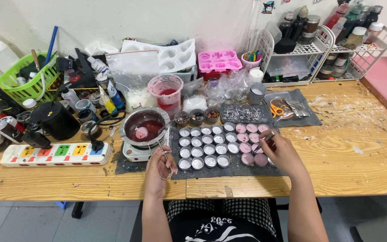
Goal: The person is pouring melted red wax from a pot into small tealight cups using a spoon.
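Note:
My left hand (160, 168) grips the wire handle of a metal pot (143, 125) that holds red melted wax and sits on a small white hot plate (136, 153). My right hand (277, 148) holds a thin metal tool over the right end of a grid of small round metal cups (209, 148). Several cups at the right (246, 148) are filled with pink wax; the others look bare. The cups stand on a dark grey mat (229, 169).
A white power strip (54, 154) with coloured sockets lies at the left. Behind are a black pot (55, 120), a pink-stained measuring cup (166, 93), a pink mould (219, 60), a green basket (23, 83), orange scissors (276, 110) and white wire racks (319, 49) of bottles.

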